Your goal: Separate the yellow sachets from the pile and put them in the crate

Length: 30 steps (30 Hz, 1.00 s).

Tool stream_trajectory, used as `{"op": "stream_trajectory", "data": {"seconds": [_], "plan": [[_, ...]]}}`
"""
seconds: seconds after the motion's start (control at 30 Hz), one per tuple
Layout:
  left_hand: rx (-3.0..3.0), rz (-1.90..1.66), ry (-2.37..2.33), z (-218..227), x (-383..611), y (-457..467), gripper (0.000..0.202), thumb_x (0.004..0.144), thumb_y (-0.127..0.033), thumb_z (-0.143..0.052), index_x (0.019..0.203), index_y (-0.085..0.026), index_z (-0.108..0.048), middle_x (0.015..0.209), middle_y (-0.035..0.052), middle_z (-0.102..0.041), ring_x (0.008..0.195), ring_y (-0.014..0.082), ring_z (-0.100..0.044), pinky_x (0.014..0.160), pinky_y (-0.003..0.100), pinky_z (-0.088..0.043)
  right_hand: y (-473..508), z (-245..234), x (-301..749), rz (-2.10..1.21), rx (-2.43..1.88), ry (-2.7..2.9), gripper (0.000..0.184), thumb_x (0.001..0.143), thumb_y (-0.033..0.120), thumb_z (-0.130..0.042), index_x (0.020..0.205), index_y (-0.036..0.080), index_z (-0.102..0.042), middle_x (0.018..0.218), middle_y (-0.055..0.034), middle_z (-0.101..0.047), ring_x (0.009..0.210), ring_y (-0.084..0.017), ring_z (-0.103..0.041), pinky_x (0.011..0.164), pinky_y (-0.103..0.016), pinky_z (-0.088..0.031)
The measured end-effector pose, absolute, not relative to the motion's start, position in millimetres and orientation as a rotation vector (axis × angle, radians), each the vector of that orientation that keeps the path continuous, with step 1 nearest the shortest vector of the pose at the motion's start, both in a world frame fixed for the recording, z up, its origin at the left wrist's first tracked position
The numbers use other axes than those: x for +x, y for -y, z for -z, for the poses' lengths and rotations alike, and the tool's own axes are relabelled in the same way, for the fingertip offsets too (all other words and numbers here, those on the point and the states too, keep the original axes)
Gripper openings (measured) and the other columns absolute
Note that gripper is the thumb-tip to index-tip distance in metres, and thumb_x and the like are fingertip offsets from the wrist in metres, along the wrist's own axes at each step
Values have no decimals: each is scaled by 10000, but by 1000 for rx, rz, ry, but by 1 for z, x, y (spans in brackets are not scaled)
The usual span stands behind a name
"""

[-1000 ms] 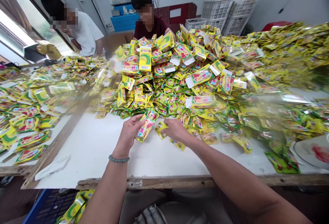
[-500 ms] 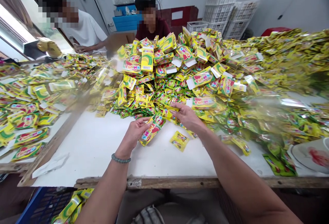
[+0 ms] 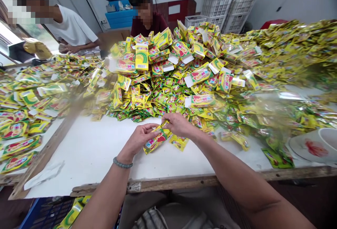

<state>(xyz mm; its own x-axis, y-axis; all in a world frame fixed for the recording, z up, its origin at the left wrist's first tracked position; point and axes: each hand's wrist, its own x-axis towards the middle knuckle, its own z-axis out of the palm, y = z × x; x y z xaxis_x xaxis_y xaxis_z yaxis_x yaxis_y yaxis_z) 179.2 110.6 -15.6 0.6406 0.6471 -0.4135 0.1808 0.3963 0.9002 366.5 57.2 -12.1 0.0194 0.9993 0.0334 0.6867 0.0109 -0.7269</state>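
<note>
My left hand [image 3: 139, 138], with a beaded bracelet at the wrist, grips a small yellow and green candy box [image 3: 156, 142] tilted above the white tabletop [image 3: 105, 152]. At the upper right end of that box, my right hand [image 3: 177, 124] pinches a small yellow sachet [image 3: 165, 125], partly hidden by the fingers. Whether the sachet is inside the box end or just touching it, I cannot tell. Another yellow sachet [image 3: 179, 142] lies flat on the table below my right hand. Beyond both hands rises a heap of boxes [image 3: 201, 100] and green and yellow sachets [image 3: 168, 95].
Finished-looking boxes [image 3: 21, 146] lie left of a wooden divider [image 3: 50, 148]. A white tub [image 3: 308, 146] stands at the right. Below the wooden table edge [image 3: 173, 184] is a blue crate [image 3: 39, 211]. Two people [image 3: 150, 25] sit or stand across the table; white crates [image 3: 216, 6] are stacked behind.
My right hand has moved left and down, bringing the yellow sachet to the box end. My left hand still holds the box, now tilted flatter. The view has shifted slightly right.
</note>
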Motion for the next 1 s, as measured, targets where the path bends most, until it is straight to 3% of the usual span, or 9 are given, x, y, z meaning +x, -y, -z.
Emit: {"op": "stream_trajectory", "data": {"seconds": [0.2,0.33,0.47,0.6,0.7,0.8,0.9,1.0], "plan": [[962,-557,-891,15,182,-114,519,548,-255,-885,1016,-135,-695,818,57,-768,645,163,-696,608,242,-539,-60,11,367,-829,-1531,1348,211,743,341,-704,861,184,-627,654,42,-558,570,-107,-466,551,-232,-344],[921,-583,-879,14,180,-115,532,549,-242,-884,1035,-133,-698,806,59,-767,644,170,-699,610,248,-542,-57,6,362,-746,-1655,1322,201,704,373,-721,689,195,-630,533,52,-489,517,-110,-393,522,-247,-292],[905,-586,-866,15,179,-114,539,553,-224,-881,1053,-144,-694,814,45,-767,634,153,-693,601,229,-532,-58,7,357,-747,-1621,1276,247,716,426,-709,652,196,-645,590,24,-563,575,-130,-458,556,-255,-322],[945,-589,-871,17,179,-114,532,569,-225,-875,1065,-156,-696,859,49,-771,677,164,-704,627,237,-539,-59,10,359,-608,-1642,1331,139,679,321,-756,674,201,-686,750,-18,-671,788,-188,-562,699,-284,-392],[976,-579,-841,16,179,-114,524,570,-235,-876,1058,-157,-704,878,50,-772,694,162,-705,649,237,-544,-59,13,360,-598,-1631,1363,87,648,235,-770,683,199,-699,794,-24,-685,824,-192,-582,750,-295,-408],[944,-599,-831,15,179,-113,519,556,-230,-881,1040,-156,-710,862,43,-771,684,156,-702,654,236,-545,-58,13,359,-686,-1543,1395,75,710,273,-726,709,199,-713,812,-23,-687,815,-185,-599,776,-305,-421],[927,-625,-851,14,180,-112,512,555,-239,-879,1031,-152,-711,835,43,-770,676,161,-699,649,243,-542,-56,8,357,-801,-1460,1441,275,839,396,-597,684,197,-707,798,-36,-691,871,-207,-605,804,-326,-433],[968,-628,-849,15,181,-112,503,533,-250,-882,997,-149,-717,808,37,-766,654,171,-693,641,257,-535,-54,4,350,-921,-1427,1484,355,859,459,-566,663,193,-694,736,-26,-686,828,-205,-609,772,-319,-450]]}}
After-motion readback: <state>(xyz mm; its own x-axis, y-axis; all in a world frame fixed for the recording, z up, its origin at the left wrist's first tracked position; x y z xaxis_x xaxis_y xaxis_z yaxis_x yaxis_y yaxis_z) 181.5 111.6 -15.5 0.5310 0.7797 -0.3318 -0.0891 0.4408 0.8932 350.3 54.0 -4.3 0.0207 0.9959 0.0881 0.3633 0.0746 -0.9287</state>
